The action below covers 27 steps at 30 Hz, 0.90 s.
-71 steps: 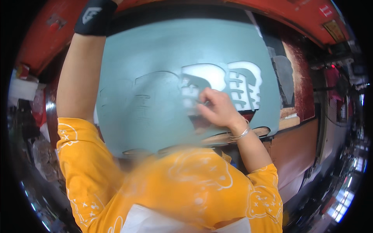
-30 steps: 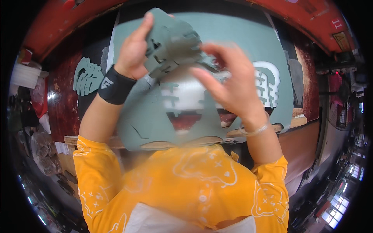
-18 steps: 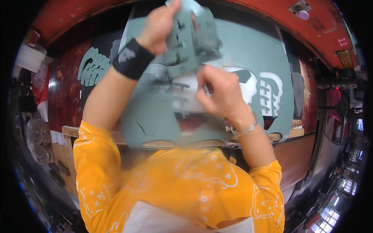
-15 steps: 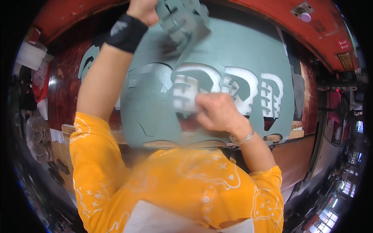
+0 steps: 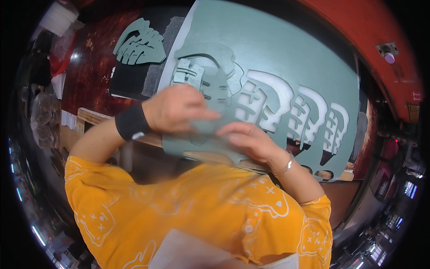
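Dark red, glossy tabletop (image 5: pixel 92 67) fills the upper left of the view, and a red-orange band of wall or beam (image 5: pixel 380 27) curves over the top right. On the table lies one large grey-green foam sheet (image 5: pixel 286 58), and the person in a yellow patterned shirt (image 5: pixel 188 210) works at its near edge.

Both hands meet over the sheet's near left part. The left hand (image 5: pixel 177 110), with a black wristband (image 5: pixel 132 122) on its wrist, has its fingers pinched on a leaf-shaped foam cutout (image 5: pixel 204 85) that stands partly lifted out of the sheet. The right hand (image 5: pixel 248 141), with a thin silver bracelet (image 5: pixel 284 167) on its wrist, lies just beside it, fingertips pressing on the foam below that cutout. The hands are blurred, so the exact grip is unclear.

To the right of the hands, four leaf-shaped openings show pale in the sheet: (image 5: pixel 264 101), then three smaller ones in a row toward the right edge. One finished grey-green leaf cutout (image 5: pixel 139 45) lies apart on the table, up left, touching a black mat (image 5: pixel 134 80) that the sheet partly covers.

Both forearms rise from the shoulders and bend inward.
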{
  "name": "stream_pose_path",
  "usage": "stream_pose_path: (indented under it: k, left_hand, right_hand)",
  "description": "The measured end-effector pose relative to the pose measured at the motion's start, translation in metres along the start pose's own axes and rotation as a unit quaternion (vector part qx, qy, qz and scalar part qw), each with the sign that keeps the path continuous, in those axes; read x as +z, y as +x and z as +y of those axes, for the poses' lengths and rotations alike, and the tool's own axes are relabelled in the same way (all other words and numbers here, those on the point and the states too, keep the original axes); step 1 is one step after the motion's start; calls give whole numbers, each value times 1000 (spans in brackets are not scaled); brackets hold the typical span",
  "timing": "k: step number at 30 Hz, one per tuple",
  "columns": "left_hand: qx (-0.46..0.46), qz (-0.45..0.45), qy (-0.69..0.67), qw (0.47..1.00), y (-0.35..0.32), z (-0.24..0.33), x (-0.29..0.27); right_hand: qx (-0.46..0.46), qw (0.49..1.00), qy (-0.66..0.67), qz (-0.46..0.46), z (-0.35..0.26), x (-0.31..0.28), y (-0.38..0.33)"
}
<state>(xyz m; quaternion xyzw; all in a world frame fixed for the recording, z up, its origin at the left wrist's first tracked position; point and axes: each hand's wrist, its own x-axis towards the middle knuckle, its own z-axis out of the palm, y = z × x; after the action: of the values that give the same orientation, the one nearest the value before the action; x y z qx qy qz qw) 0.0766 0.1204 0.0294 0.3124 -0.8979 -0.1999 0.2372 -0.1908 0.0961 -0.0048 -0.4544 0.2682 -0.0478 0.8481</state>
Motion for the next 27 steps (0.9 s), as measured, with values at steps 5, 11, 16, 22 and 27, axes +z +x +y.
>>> stream_pose_path:
  k: [5,11,16,22,27]
  left_hand:
    - [11,40,19,999,-28,7,29]
    - [-140,63,-131,979,-1,6,3]
    - [-300,301,-572,702,19,-18,-36]
    - [-295,265,-639,659,28,-26,-40]
    - [-292,284,-614,676,23,-28,-38]
  right_hand:
    - [27,981,171,-83,12,-16,7]
    - [-96,995,14,-16,4,8,11]
    - [-16,778,-626,41,-78,50,-50]
    - [-329,730,-560,213,-134,52,9]
    - [-451,574,-621,286,-119,42,81]
